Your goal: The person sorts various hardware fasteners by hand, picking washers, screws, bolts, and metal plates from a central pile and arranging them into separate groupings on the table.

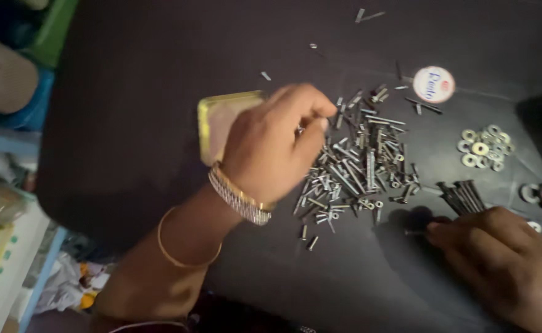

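Right hand lies nearest, low on dark worktop, fingers pinched on a small dark screw, just below-right of screw pile. Left hand sits over pile's left edge, fingers curled near-shut; can't tell if holding anything. Yellow tin just left of pile, behind hand. Washers & dark nail bundle right of pile, round cap up-right.

The left hand reaches in from the lower left, wrist bent, back upward, fingertips pinched together. The right hand lies low at the lower right, knuckles up, fingers pointing left, curled.
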